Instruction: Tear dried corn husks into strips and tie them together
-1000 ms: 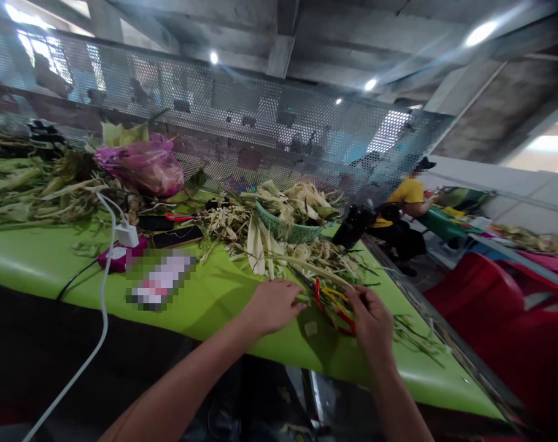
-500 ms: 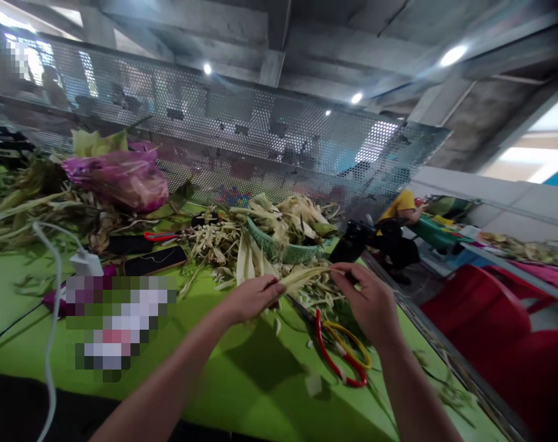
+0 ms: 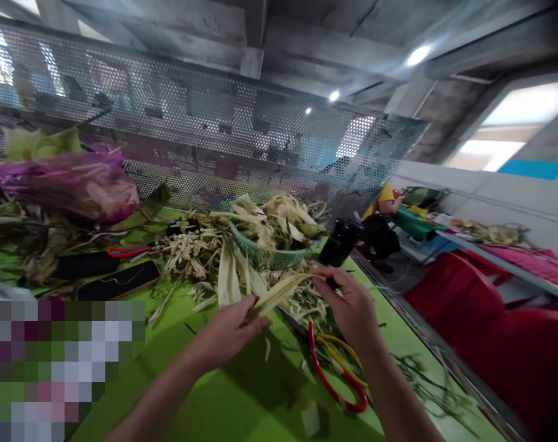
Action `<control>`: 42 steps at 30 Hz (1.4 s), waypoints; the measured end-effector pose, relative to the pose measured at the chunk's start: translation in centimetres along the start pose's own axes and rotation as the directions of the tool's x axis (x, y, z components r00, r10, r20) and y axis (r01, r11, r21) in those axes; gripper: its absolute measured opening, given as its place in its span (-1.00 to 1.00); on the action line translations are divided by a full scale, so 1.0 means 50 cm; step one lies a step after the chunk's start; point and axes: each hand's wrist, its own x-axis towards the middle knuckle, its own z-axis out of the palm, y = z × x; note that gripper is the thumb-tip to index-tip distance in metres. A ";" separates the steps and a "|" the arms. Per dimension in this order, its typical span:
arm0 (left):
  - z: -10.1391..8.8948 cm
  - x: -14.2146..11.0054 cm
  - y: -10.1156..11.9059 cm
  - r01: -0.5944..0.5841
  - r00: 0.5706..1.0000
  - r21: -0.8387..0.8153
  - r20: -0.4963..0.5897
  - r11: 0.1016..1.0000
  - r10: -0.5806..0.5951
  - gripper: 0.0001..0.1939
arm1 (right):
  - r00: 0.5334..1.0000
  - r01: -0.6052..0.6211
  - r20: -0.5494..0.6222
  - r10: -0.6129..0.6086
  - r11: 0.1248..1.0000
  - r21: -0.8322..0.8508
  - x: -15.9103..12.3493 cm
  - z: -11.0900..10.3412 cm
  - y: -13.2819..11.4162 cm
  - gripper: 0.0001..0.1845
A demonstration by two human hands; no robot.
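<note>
A pale, dry corn husk [image 3: 283, 291] is stretched between my two hands above the green table [image 3: 177, 393]. My left hand [image 3: 230, 331] pinches its wider end, thumb and fingers closed. The narrow end is gripped in the fingertips of my right hand [image 3: 350, 304]. Under and beside my right hand lie scissors [image 3: 337, 368] with red and yellow handles, their blades pointing toward the husk scraps. Behind the hands stands a green basket [image 3: 274, 255] heaped with dried husks. A broad pale husk strip [image 3: 228, 276] hangs down by the basket's left side.
A pink plastic bag [image 3: 71, 184] sits at the back left. Near it are a dark phone [image 3: 120, 281] and a red-handled cutter [image 3: 129, 250]. A black camera-like object [image 3: 341, 239] stands right of the basket. Red chairs [image 3: 463, 294] are beyond the table's right edge.
Both hands have taken up the husk, and it is now held stretched between them. My right hand has come off the scissors area. The view has shifted right and closer.
</note>
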 end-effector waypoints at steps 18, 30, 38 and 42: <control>0.012 -0.004 0.012 0.140 0.990 -0.186 0.027 0.973 -0.137 -0.52 | 0.948 -0.309 0.097 0.303 0.807 0.502 -0.015 0.008 0.010 -0.76; 0.029 0.002 0.000 0.244 0.970 -0.433 0.105 0.868 -0.220 -0.58 | 0.919 -0.348 0.097 0.382 0.673 0.652 -0.015 0.023 0.002 -0.65; 0.037 0.012 -0.007 0.236 0.972 -0.413 0.092 0.880 -0.218 -0.59 | 0.920 -0.350 0.152 0.361 0.584 0.732 -0.021 0.027 0.000 -0.79; 0.032 0.010 -0.005 0.232 0.972 -0.376 0.056 0.897 -0.228 -0.57 | 0.915 -0.361 0.153 0.373 0.587 0.725 -0.025 0.029 -0.002 -0.83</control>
